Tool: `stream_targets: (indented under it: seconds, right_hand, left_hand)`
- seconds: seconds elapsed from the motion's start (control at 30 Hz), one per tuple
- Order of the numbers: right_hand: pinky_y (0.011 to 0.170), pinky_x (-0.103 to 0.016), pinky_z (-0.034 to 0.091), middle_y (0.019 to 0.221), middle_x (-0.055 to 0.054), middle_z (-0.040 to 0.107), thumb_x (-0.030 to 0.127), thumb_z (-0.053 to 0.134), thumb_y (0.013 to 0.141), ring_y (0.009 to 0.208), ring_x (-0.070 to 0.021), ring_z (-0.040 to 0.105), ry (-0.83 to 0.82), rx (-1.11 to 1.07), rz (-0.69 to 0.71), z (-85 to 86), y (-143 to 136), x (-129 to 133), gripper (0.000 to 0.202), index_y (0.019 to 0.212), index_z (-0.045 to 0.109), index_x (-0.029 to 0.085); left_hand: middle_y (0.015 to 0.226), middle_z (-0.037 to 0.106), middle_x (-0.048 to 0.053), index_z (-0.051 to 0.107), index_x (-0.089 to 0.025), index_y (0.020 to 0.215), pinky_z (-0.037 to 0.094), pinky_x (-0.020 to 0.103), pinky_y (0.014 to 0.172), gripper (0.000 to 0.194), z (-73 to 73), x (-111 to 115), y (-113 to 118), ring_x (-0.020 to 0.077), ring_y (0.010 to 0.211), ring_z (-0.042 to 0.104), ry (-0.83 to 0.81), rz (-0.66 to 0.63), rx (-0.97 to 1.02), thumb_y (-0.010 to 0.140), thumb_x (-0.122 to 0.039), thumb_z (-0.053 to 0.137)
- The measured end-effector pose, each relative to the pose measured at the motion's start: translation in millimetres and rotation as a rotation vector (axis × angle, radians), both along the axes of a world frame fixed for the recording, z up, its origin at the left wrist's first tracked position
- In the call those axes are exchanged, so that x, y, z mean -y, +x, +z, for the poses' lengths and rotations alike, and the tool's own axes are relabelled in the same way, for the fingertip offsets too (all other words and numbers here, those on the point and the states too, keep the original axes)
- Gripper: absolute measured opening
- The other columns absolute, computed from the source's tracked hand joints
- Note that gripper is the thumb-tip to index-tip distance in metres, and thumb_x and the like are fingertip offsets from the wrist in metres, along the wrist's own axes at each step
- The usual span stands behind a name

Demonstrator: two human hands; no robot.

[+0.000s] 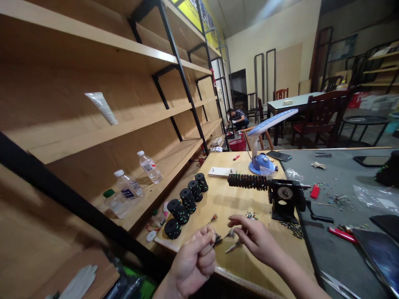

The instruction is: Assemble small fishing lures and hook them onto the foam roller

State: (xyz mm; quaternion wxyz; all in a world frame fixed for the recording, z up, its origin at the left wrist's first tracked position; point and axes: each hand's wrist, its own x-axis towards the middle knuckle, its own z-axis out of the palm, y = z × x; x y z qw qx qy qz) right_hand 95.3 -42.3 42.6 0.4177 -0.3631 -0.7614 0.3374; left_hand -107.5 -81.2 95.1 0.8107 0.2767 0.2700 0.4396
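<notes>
My left hand [198, 255] is closed at the front of the wooden table, thumb pressed against the curled forefinger. A small dark tip shows by its fingers, but what they hold is too small to make out. Just right of it, my right hand [251, 234] hovers palm down, thumb and fingers apart, holding nothing visible. Thin grey pointed pieces [232, 248] lie under and between the hands. An orange-tipped piece [213, 217] rests beyond my left hand. Past the right fingertips sits a small pile of multicoloured beads [252, 215].
Several black spools [188, 198] with coloured flecks line the table's left edge. A hand-cranked winder [283, 197] carries a black flecked roll [247, 182]. Behind stands a blue lamp [262, 162]. Shelves [156, 120] with bottles rise at left; scissors [338, 284] lie lower right. A person [239, 118] crouches far back.
</notes>
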Motion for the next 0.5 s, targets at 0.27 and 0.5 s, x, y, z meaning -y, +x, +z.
stream_targets:
  seconds: [0.27,0.5]
  right_hand:
    - [0.046,-0.019,0.044,0.070,0.000,0.062,0.036,0.050,0.092,0.049,-0.0084,0.055,-0.194,-0.306,0.167,20.2,-38,23,0.018,0.088,0.056,0.019]
    - [0.044,-0.019,0.037,0.057,0.004,0.056,0.030,0.050,0.089,0.045,-0.0078,0.048,-0.153,-0.262,0.038,21.1,-38,24,0.018,0.074,0.050,0.020]
  left_hand:
    - [0.043,0.022,-0.015,0.055,-0.016,0.074,0.011,0.011,0.033,0.031,0.7,0,-3,-0.0007,0.035,0.005,-0.047,0.038,-0.010,0.069,-0.029,0.083]
    - [0.043,0.022,-0.015,0.056,-0.016,0.074,0.011,0.011,0.033,0.033,-4.0,1,-3,-0.0005,0.035,0.005,-0.067,0.038,-0.005,0.067,-0.030,0.084]
